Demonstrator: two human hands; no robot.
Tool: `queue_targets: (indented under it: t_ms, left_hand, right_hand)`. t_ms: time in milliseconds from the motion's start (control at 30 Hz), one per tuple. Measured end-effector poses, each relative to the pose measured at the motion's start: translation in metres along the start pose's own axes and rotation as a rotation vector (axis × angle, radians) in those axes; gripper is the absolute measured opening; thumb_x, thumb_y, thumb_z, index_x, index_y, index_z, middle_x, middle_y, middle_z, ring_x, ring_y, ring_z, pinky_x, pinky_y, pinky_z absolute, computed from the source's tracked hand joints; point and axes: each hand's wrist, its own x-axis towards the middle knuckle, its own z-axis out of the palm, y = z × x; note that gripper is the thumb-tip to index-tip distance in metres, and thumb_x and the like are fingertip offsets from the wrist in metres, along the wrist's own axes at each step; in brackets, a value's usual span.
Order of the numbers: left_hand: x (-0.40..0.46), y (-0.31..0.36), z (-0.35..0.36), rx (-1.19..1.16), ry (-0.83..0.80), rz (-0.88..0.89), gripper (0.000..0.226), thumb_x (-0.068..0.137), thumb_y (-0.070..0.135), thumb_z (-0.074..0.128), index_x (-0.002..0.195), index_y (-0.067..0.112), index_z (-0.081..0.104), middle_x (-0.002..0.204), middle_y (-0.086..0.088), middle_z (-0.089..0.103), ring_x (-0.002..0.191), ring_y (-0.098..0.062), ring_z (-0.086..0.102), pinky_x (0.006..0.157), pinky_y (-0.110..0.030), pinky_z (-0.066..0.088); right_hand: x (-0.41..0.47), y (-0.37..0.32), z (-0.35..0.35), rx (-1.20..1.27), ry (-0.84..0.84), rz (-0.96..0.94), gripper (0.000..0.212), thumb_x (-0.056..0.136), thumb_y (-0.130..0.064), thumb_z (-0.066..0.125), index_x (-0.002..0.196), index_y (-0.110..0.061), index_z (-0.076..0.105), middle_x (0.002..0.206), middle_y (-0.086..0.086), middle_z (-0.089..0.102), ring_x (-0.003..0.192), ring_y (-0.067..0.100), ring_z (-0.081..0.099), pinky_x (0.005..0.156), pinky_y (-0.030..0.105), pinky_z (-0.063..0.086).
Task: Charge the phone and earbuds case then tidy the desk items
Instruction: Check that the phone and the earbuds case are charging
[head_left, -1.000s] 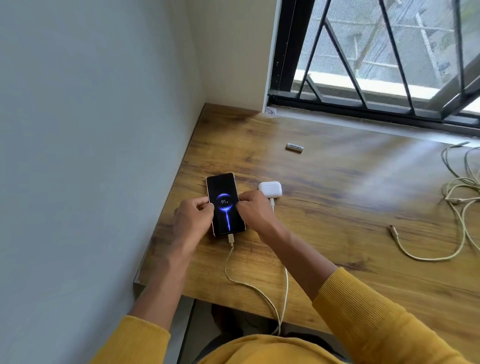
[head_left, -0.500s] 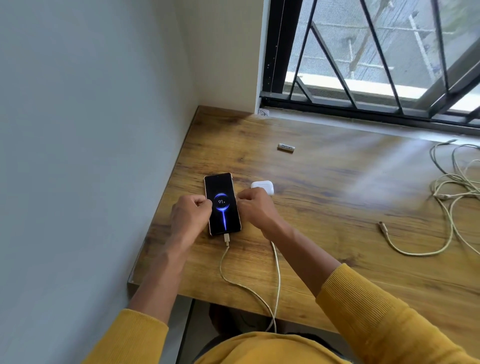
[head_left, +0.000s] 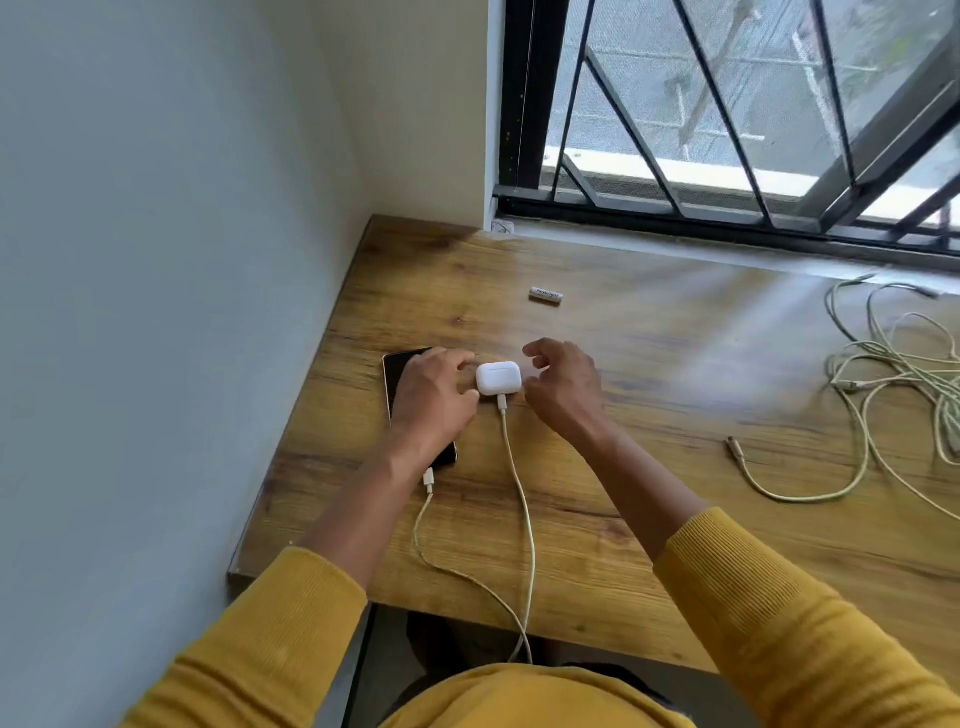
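Wooden desk (head_left: 649, 441) set into a wall corner, barred window (head_left: 727, 119) along its far edge; landmark for all placings below: the white earbuds case (head_left: 498, 378), lying flat on the desk toward its left half.

Tangle of pale cables (head_left: 893, 374) well to the right of the case, near the desk's right side; one loose plug end (head_left: 733, 446) trails out of it toward the near edge.

Phone (head_left: 397, 374) lies flat just left of the case, screen dark, mostly hidden under the left hand; only its far corner and near right corner show; a white phone cable (head_left: 431, 530) is plugged into its near end and runs off the near desk edge.

Left hand (head_left: 434, 397) rests over the phone, just left of the case; fingers (head_left: 457, 361) loosely curled, tips reaching toward the case's left side; cannot tell whether they touch it; nothing gripped.

Right hand (head_left: 563, 389) just right of the case, held a little above the desk; fingers (head_left: 535, 349) loosely curled and spread, gripping nothing, a small gap visible between them and the case.

Case itself: lid closed, a white case cable (head_left: 522, 499) plugged into its near side, running toward the person and off the desk edge beside the phone cable.

Small battery (head_left: 546, 295) lies on its side beyond the case, toward the window, well apart from both hands.
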Motion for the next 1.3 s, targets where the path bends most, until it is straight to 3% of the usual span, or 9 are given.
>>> queue_targets:
  t_ms: [100, 300, 700, 833, 1000, 1033, 1133, 1233, 1300]
  left_hand:
    - [0.009, 0.007, 0.010, 0.085, -0.034, 0.050, 0.049, 0.088, 0.008, 0.078, 0.136, 0.012, 0.068, 0.132, -0.009, 0.067, 0.124, -0.030, 0.056, 0.107, -0.035, 0.040]
    - [0.019, 0.008, 0.030, 0.186, -0.029, 0.098, 0.040, 0.081, 0.003, 0.071, 0.120, 0.011, 0.073, 0.117, -0.008, 0.068, 0.108, -0.033, 0.056, 0.092, -0.037, 0.044]
    - [0.007, 0.004, 0.032, 0.091, 0.043, 0.170, 0.048, 0.080, -0.003, 0.077, 0.126, 0.009, 0.073, 0.114, -0.012, 0.066, 0.109, -0.033, 0.057, 0.094, -0.041, 0.048]
    - [-0.005, 0.005, 0.024, -0.029, 0.064, 0.176, 0.050, 0.082, -0.003, 0.078, 0.130, 0.010, 0.072, 0.119, -0.007, 0.065, 0.109, -0.024, 0.063, 0.096, -0.037, 0.054]
    - [-0.017, 0.002, 0.024, -0.114, 0.101, 0.175, 0.056, 0.081, -0.003, 0.084, 0.134, 0.009, 0.071, 0.125, -0.002, 0.064, 0.113, -0.020, 0.065, 0.098, -0.038, 0.061]
    - [-0.019, 0.003, 0.023, -0.138, 0.106, 0.175, 0.058, 0.080, -0.002, 0.086, 0.134, 0.010, 0.071, 0.125, -0.001, 0.064, 0.113, -0.018, 0.066, 0.095, -0.038, 0.062]
    - [-0.027, 0.008, 0.013, -0.226, 0.137, 0.182, 0.061, 0.078, 0.001, 0.091, 0.134, 0.013, 0.071, 0.126, 0.003, 0.064, 0.112, -0.015, 0.068, 0.092, -0.033, 0.063]
    - [-0.040, 0.015, -0.007, -0.361, 0.125, 0.179, 0.063, 0.078, 0.001, 0.091, 0.135, 0.016, 0.071, 0.128, 0.010, 0.063, 0.112, -0.011, 0.070, 0.090, -0.026, 0.063]
    - [-0.050, 0.020, -0.022, -0.463, 0.109, 0.195, 0.062, 0.077, 0.001, 0.092, 0.131, 0.023, 0.071, 0.131, 0.013, 0.064, 0.114, -0.009, 0.071, 0.089, -0.031, 0.064]
  right_hand:
    - [0.001, 0.006, 0.004, -0.062, -0.072, -0.042, 0.047, 0.085, -0.017, 0.074, 0.131, -0.017, 0.070, 0.118, 0.013, 0.066, 0.105, 0.031, 0.067, 0.088, 0.039, 0.055]
    - [0.002, 0.008, 0.010, -0.093, -0.105, -0.086, 0.051, 0.084, -0.015, 0.074, 0.134, -0.020, 0.067, 0.118, 0.010, 0.062, 0.103, 0.030, 0.067, 0.079, 0.029, 0.044]
    - [-0.008, 0.014, 0.008, -0.051, -0.096, -0.136, 0.042, 0.084, -0.008, 0.072, 0.125, -0.018, 0.073, 0.114, 0.009, 0.065, 0.101, 0.029, 0.067, 0.086, 0.038, 0.054]
    - [-0.011, 0.022, -0.007, 0.027, -0.099, -0.162, 0.034, 0.081, -0.007, 0.074, 0.113, -0.019, 0.075, 0.104, -0.002, 0.066, 0.089, 0.019, 0.065, 0.067, 0.017, 0.044]
    - [-0.017, 0.025, -0.013, 0.052, -0.141, -0.187, 0.046, 0.083, -0.007, 0.072, 0.127, -0.020, 0.070, 0.111, -0.004, 0.070, 0.092, 0.015, 0.066, 0.066, 0.006, 0.044]
    - [-0.019, 0.024, -0.013, 0.084, -0.145, -0.190, 0.048, 0.083, -0.007, 0.073, 0.128, -0.021, 0.069, 0.112, -0.003, 0.072, 0.092, 0.015, 0.068, 0.072, 0.010, 0.050]
    - [-0.026, 0.021, -0.019, 0.291, -0.174, -0.201, 0.047, 0.080, -0.002, 0.076, 0.124, -0.019, 0.071, 0.106, 0.003, 0.077, 0.087, 0.022, 0.074, 0.083, 0.047, 0.062]
    - [-0.039, 0.015, -0.039, 0.558, -0.241, -0.206, 0.045, 0.083, 0.006, 0.078, 0.122, -0.015, 0.072, 0.102, 0.016, 0.077, 0.080, 0.026, 0.072, 0.081, 0.055, 0.061]
    - [-0.049, 0.012, -0.055, 0.725, -0.318, -0.219, 0.045, 0.086, 0.010, 0.078, 0.126, -0.009, 0.070, 0.105, 0.022, 0.075, 0.083, 0.027, 0.070, 0.084, 0.053, 0.061]
